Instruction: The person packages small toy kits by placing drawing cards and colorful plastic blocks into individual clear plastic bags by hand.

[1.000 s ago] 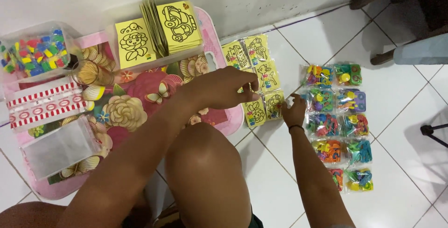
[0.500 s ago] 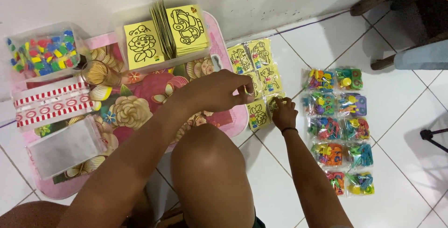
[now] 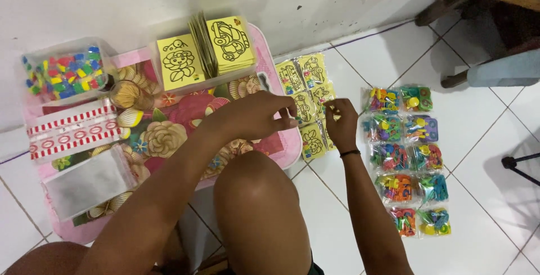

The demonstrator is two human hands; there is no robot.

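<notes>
Just under both hands lie small yellow picture cards in clear sleeves (image 3: 306, 92), spread on the white floor tiles beside the pink flowered tray (image 3: 169, 134). Right of the right hand (image 3: 341, 123), well apart, two columns of small clear bags of coloured pieces (image 3: 408, 154) sit in rows. Beyond the left hand (image 3: 261, 116), a clear box holds upright yellow cards with black line drawings (image 3: 205, 50); further left stands a tub of coloured beads (image 3: 62, 75). Both hands are curled, fingertips pinched together over the sleeved cards; whether they grip one cannot be told.
</notes>
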